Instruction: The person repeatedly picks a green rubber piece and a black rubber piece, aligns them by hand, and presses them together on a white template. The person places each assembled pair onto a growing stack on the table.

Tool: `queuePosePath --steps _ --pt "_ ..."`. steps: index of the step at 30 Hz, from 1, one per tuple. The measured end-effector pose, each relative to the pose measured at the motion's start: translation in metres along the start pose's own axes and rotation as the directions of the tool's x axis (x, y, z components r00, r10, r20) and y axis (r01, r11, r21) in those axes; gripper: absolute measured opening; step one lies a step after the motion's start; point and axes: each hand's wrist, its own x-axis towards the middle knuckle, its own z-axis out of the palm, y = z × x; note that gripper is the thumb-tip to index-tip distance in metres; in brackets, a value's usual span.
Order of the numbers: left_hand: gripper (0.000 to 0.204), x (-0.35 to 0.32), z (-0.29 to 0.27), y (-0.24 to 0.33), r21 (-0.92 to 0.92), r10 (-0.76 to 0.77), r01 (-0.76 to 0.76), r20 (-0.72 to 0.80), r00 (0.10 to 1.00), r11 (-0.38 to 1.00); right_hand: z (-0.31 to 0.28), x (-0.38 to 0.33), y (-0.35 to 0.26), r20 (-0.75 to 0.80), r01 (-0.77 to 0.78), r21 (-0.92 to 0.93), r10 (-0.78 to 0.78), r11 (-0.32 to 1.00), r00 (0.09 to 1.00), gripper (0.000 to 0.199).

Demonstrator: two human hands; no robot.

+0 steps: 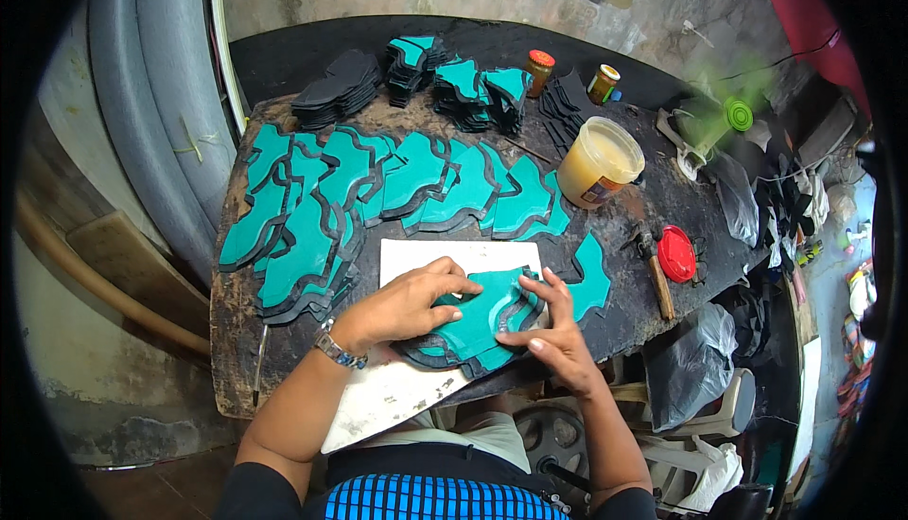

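Pressing flat, no closed grip: left hand (pixel 407 307) and right hand (pixel 558 335) on teal cut piece (pixel 482 317); open glue tub (pixel 599 162) nearly full.

Both forearms reach forward, the left hand (pixel 409 302) palm-down with fingers spread, the right hand (pixel 556 331) beside it, fingers extended.
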Motion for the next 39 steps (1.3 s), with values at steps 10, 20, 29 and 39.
queuePosePath --steps 10,20,29,39 --pt "0.066 -0.006 -0.021 0.014 -0.39 -0.057 -0.002 -0.14 0.989 0.921 -0.065 -0.066 0.056 -0.754 -0.784 -0.4 0.317 0.474 0.576 0.03" --pt "0.064 0.085 -0.047 -0.02 -0.44 -0.19 -0.023 -0.433 0.881 0.898 -0.066 -0.042 0.042 -0.549 -0.596 -0.601 0.267 0.532 0.792 0.049" --pt "0.075 0.089 -0.019 0.007 0.363 -0.095 0.184 -0.251 0.963 0.914 -0.178 0.154 0.102 -0.529 -0.594 -0.495 0.323 0.634 0.785 0.079" --pt "0.116 -0.001 0.062 0.054 0.692 -0.003 0.089 -0.124 0.992 0.716 -0.164 0.142 0.069 -0.567 -0.548 -0.63 0.156 0.55 0.809 0.069"
